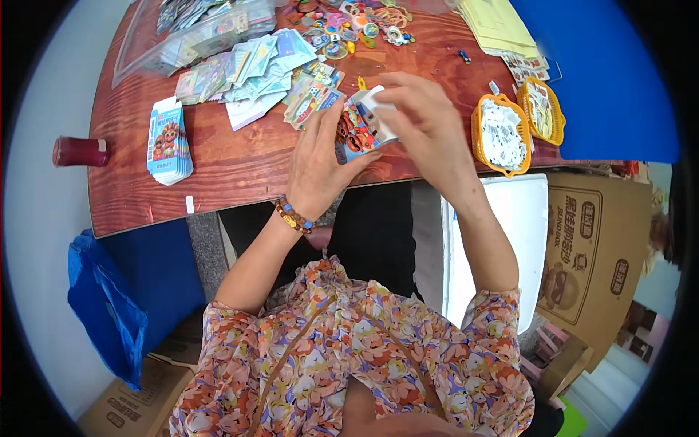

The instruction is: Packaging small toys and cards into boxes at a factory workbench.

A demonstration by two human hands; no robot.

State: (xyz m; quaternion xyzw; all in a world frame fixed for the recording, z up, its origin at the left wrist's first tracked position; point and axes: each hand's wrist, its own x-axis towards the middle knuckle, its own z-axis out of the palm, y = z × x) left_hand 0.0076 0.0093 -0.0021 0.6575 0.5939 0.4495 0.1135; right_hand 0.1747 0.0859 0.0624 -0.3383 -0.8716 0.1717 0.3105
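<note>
My left hand [317, 162], a beaded bracelet at its wrist, is wrapped round a small printed cardboard box [354, 132] above the table's near edge. Colourful cartoon figures cover the box, and its white flap stands up at the open end. Close by that end is my right hand [429, 127], its fingers bent and smeared by motion; whether they grip anything is hidden. Just beyond the box lie several printed cards [311, 103] and a small yellow trinket [361, 83].
To the left stands a stack of blue printed cartons [169, 146], beside a dark red jar [80, 151]. Card packets [255, 69], a clear bin [138, 54] and a heap of small toys [353, 33] lie farther back. Orange baskets [478, 138] and yellow sheets [502, 25] are at right.
</note>
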